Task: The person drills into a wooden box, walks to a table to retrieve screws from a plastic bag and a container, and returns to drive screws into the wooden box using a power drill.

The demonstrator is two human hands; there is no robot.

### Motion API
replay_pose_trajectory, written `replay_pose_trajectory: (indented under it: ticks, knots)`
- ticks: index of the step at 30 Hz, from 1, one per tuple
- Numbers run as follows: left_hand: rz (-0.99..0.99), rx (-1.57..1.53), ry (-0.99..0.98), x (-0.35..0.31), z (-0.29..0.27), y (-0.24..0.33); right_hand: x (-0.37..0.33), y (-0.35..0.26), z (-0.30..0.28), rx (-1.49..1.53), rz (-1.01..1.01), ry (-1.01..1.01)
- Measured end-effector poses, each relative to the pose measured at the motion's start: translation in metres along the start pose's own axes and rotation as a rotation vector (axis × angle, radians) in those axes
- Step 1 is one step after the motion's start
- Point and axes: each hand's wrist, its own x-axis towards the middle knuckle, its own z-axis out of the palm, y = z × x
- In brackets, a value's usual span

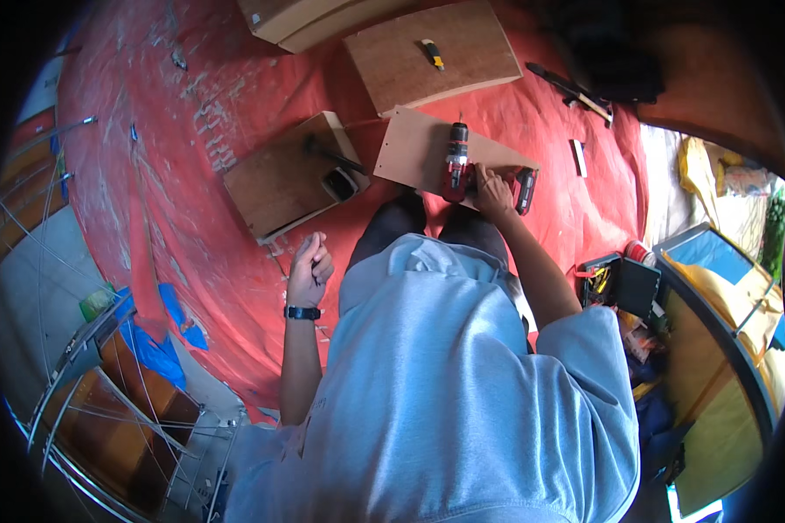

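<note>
A red and black cordless drill lies on a light brown wooden board in front of my knees, its bit aimed away from me. My right hand is closed around the drill's handle, close to the battery. Off to the left, my left hand is raised above the red sheet with its fingers curled together. What it holds, if anything, is too small to make out. Nearest to it is a wooden box, on which lie a hammer and a dark rounded object.
Red sheeting covers the floor. Ahead, a wooden panel carries a yellow and black utility knife. Dark long-handled tools and a white strip lie to the right. An open toolbox stands by my right elbow, a metal rack at lower left.
</note>
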Motion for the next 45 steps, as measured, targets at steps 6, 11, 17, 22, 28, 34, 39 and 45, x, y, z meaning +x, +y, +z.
replay_pose_trajectory:
  ticks: [6, 11, 17, 22, 28, 34, 39, 45]
  knots:
    - [-0.06, -0.141, -0.047, -0.01, -0.013, -0.013, 0.017, 0.012, 0.006, 0.126, -0.007, -0.184]
    - [-0.051, -0.041, -0.216, 0.006, 0.007, -0.004, 0.002, 0.014, -0.004, 0.252, -0.047, 0.038]
    - [-0.143, 0.034, -0.314, 0.044, 0.041, 0.015, -0.069, 0.033, -0.039, 0.301, 0.115, 0.055]
    - [-0.171, 0.173, -0.436, 0.061, 0.076, 0.03, -0.173, 0.062, -0.036, 0.418, 0.371, 0.259]
    - [-0.237, 0.204, -0.534, 0.093, 0.103, 0.032, -0.299, 0.084, 0.008, 0.519, 0.924, 0.207]
    - [-0.267, 0.19, -0.56, 0.105, 0.129, 0.03, -0.379, 0.06, 0.039, 0.889, 1.332, 0.116]
    - [-0.3, 0.192, -0.558, 0.101, 0.172, 0.015, -0.415, 0.053, 0.073, 0.944, 1.406, -0.037]
    - [-0.344, 0.249, -0.558, 0.108, 0.206, -0.011, -0.419, 0.071, 0.093, 1.114, 1.371, 0.008]
